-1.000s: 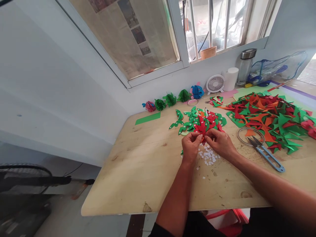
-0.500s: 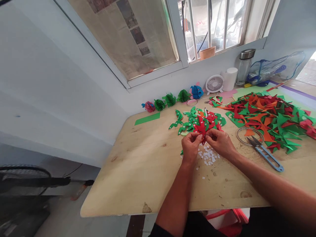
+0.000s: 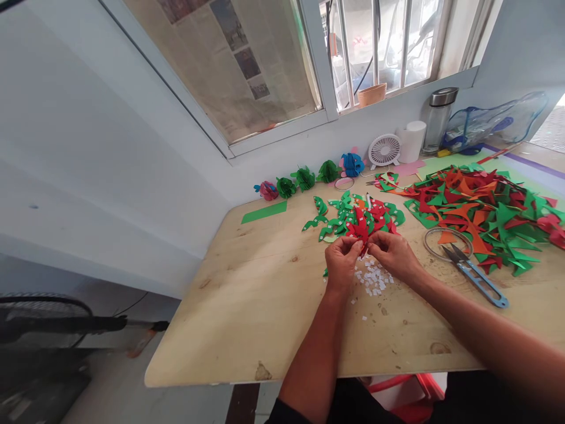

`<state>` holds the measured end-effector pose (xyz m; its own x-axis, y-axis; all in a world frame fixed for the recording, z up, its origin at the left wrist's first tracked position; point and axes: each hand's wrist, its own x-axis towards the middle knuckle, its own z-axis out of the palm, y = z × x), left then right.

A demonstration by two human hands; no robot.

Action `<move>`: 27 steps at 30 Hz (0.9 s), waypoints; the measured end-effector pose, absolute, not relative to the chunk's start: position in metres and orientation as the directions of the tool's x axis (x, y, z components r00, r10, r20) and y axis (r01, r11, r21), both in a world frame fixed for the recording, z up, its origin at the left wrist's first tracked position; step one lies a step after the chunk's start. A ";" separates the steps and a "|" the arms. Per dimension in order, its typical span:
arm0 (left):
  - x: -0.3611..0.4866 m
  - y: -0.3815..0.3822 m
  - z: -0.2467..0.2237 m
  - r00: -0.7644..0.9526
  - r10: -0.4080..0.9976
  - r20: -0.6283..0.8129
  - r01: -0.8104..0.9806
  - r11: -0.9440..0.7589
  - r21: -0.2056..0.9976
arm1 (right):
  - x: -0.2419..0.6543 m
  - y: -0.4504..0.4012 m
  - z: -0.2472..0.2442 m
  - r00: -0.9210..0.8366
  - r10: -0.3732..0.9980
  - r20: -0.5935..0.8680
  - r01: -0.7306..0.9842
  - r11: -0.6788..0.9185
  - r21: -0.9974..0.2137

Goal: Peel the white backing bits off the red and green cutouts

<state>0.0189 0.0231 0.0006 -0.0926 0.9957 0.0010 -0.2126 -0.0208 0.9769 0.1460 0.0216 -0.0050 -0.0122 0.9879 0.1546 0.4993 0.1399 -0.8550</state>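
Observation:
Between my two hands is a red paper cutout [image 3: 364, 249], mostly covered by the fingers. My left hand [image 3: 342, 259] pinches it from the left with thumb and forefinger. My right hand [image 3: 391, 250] is closed at its right edge, fingertips pressed together. Just beyond the hands lies a heap of green cutouts [image 3: 339, 221] and red cutouts [image 3: 378, 211], many bearing small white squares. Small white paper squares [image 3: 375, 278] are scattered on the wooden table [image 3: 247, 294] beneath the hands.
To the right lie thread snips [image 3: 479, 280], a metal ring [image 3: 428, 242] and a big pile of paper scraps [image 3: 489, 206]. Along the wall stand green paper figures [image 3: 304, 178], a blue paper fish [image 3: 352, 165], a small white fan [image 3: 384, 151] and a glass bottle [image 3: 438, 123].
My hands stay in almost the same place, both still at the red cutout. The view has shifted very slightly; nothing else has visibly moved.

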 end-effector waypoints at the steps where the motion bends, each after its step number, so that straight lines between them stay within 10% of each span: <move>1: 0.019 0.023 0.000 -0.095 0.995 0.000 -0.210 -0.021 0.977 | 0.146 0.022 -0.005 -0.011 0.990 0.141 0.491 0.128 -0.862; 27: 0.022 0.022 0.002 -0.123 0.991 -0.059 -0.261 0.025 0.965 | 0.148 0.025 -0.007 -0.055 0.998 -0.002 0.261 0.013 -0.965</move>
<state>0.0216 0.0224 0.0018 -0.1231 0.9906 -0.0589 -0.2611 0.0249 0.9650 0.1477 0.0253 -0.0066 -0.0551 0.9985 -0.0019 0.2615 0.0126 -0.9651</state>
